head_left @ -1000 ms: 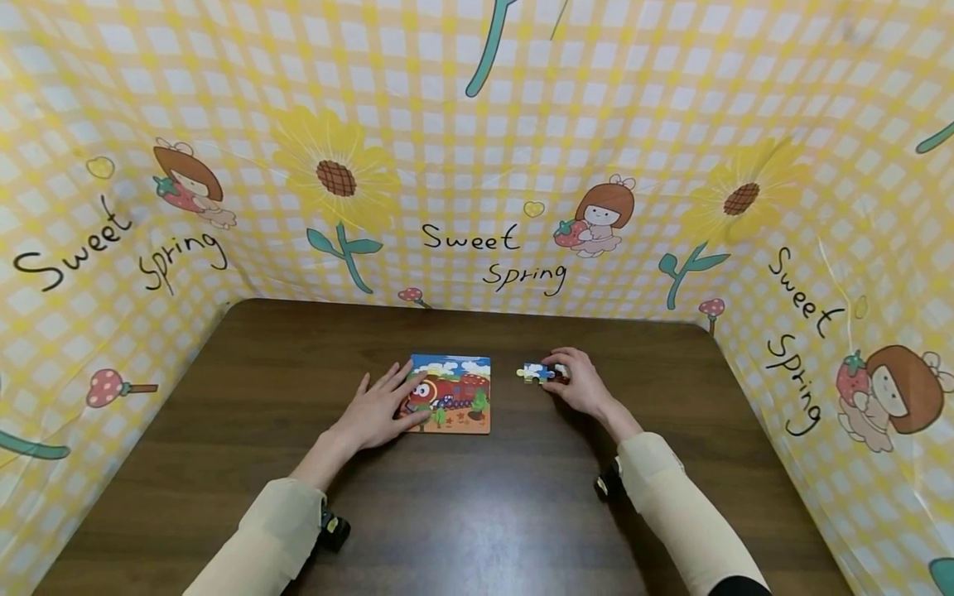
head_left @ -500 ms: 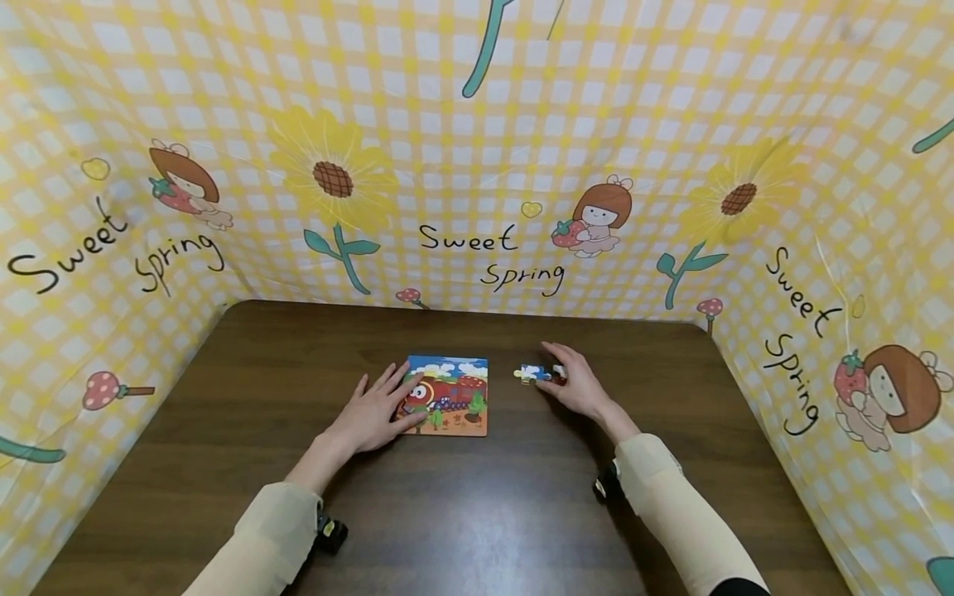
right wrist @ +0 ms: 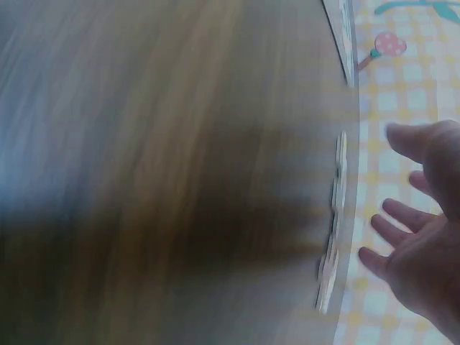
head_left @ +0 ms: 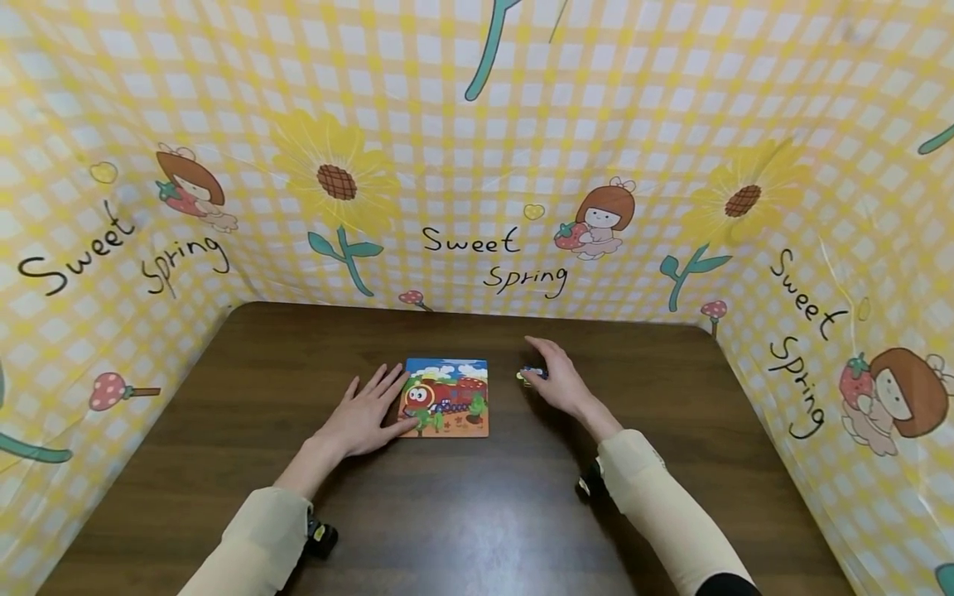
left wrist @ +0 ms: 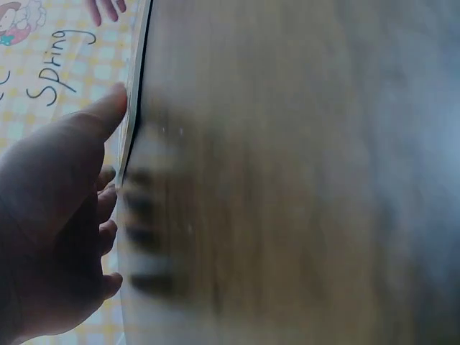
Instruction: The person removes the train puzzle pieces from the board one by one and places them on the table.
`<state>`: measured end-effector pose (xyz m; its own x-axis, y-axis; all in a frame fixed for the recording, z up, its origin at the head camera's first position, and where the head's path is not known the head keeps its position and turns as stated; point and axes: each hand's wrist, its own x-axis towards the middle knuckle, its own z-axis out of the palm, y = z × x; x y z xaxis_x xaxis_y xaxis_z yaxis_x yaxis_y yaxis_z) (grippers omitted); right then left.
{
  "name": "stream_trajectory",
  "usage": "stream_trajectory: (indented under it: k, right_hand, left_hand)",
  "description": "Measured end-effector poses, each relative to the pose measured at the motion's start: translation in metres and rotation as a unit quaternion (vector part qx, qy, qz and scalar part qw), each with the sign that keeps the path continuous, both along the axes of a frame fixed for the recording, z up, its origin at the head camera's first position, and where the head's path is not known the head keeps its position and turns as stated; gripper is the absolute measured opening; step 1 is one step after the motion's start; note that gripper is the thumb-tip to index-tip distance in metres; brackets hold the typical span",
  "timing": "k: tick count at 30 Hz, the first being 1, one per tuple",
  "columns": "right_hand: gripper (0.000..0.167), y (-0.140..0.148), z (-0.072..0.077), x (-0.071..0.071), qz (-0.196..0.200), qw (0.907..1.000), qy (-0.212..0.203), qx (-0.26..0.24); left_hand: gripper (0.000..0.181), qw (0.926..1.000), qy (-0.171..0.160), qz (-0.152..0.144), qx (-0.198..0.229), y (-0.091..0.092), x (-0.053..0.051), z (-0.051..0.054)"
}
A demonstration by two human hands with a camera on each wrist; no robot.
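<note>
Now, left hand (head_left: 363, 420) at picture board (head_left: 449, 399)

Right hand (right wrist: 431, 255) near puzzle pieces (right wrist: 328, 272)

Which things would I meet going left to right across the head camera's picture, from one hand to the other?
The left hand → the train picture board → the visible part of the jigsaw pieces → the right hand, which partly covers those pieces.

Yellow checked cloth walls (head_left: 455, 157), printed sunflowers (head_left: 337, 181), "Sweet Spring" lettering (head_left: 471, 241), dark brown table (head_left: 686, 414), pale glare (head_left: 484, 530) on its top
</note>
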<state>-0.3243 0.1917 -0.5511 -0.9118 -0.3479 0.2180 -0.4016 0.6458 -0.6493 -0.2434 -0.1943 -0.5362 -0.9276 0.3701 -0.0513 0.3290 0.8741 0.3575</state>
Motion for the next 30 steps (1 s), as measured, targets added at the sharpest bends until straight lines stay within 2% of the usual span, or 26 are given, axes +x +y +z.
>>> stream_trajectory:
  k: [4, 6, 10, 15, 19, 26, 30]
  right_hand:
    - [0.062, -0.028, 0.028, 0.016, -0.011, 0.9990, -0.025, -0.036]
    - [0.059, -0.041, 0.031, 0.018, -0.005, 0.9989, -0.020, -0.042]
    - [0.057, -0.064, 0.032, 0.021, 0.019, 0.9987, -0.014, -0.044]
    - [0.060, -0.083, 0.031, 0.026, 0.050, 0.9959, -0.049, -0.058]
    - [0.061, -0.095, 0.030, 0.027, 0.062, 0.9951, -0.062, -0.047]
    - [0.052, -0.110, 0.027, 0.030, 0.096, 0.9906, -0.076, -0.061]
    - [0.048, -0.118, 0.025, 0.029, 0.095, 0.9897, -0.088, -0.062]
  left_hand:
    - [0.095, 1.0000, 0.002, -0.001, 0.002, -0.003, 0.000, -0.001]
    - [0.096, 1.0000, 0.002, -0.001, 0.000, -0.004, 0.000, -0.003]
    - [0.096, 1.0000, -0.002, 0.001, -0.002, -0.005, -0.001, -0.004]
    - [0.095, 0.9999, -0.004, 0.005, 0.012, -0.004, 0.001, -0.004]
    - [0.095, 0.9998, -0.002, 0.007, 0.018, -0.004, 0.002, -0.004]
    - [0.095, 0.9999, -0.004, 0.009, 0.013, -0.007, 0.002, -0.008]
    - [0.094, 0.9998, 0.001, 0.008, 0.020, -0.008, 0.002, -0.008]
